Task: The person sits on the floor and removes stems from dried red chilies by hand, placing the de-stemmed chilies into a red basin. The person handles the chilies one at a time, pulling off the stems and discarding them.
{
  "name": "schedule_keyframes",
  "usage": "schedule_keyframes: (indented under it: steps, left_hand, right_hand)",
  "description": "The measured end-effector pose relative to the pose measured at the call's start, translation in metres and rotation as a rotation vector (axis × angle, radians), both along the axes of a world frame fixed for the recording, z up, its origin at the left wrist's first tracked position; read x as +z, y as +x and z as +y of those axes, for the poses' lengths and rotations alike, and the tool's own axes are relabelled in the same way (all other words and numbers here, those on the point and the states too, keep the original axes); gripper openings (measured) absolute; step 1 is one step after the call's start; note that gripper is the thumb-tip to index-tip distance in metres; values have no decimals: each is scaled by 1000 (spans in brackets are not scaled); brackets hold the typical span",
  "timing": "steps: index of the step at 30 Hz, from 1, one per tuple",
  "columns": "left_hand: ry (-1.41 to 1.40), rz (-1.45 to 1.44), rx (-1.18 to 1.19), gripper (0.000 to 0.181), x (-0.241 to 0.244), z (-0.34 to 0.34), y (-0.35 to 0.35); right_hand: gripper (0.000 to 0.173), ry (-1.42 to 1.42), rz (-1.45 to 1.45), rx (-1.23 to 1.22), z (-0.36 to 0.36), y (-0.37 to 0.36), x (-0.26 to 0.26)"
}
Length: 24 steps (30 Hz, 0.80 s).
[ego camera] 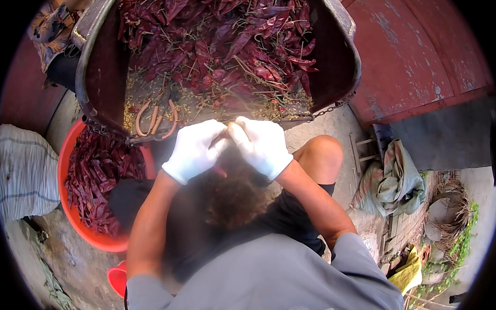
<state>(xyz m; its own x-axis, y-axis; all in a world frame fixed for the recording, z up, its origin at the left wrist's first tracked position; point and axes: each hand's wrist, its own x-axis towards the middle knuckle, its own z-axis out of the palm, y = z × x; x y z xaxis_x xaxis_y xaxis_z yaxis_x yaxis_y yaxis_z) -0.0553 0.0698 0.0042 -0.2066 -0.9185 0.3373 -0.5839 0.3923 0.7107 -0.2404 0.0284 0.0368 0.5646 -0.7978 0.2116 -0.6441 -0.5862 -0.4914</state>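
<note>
My left hand [198, 146] and my right hand [262, 144], both in white knit gloves, meet at the fingertips before the front edge of a dark metal cart bed [100, 78]. Whatever the fingertips may pinch is too small and blurred to tell. Below my left fingers shows a small blurred red tip [220, 171], perhaps a dried chili. Dried red chilies [227, 45] with stems heap up in the bed, beyond my hands. Scissors with orange looped handles [174, 118] lie on its seed-strewn floor, left of my left hand. Between my legs is a blurred brown heap [233, 192].
An orange-red tub [65, 194] of dried chilies stands at left, beside a white woven sack [25, 171]. A smaller red container [118, 278] sits below. Chain [332, 107] hangs along the bed's right corner. At right are a crumpled sack [396, 182] and red metal panels [408, 47].
</note>
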Motion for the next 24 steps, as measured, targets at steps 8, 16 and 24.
schedule_keyframes:
  steps: [8, 16, 24]
  left_hand:
    - [518, 838, 1, 19, 17, -1, 1]
    - [417, 1211, 16, 35, 11, -3, 27]
    - [404, 1193, -11, 33, 4, -9, 14]
  right_hand:
    - [37, 1427, -883, -314, 1, 15, 37]
    - [25, 1003, -1044, -344, -55, -17, 9]
    - [33, 1321, -1401, -633, -105, -10, -60]
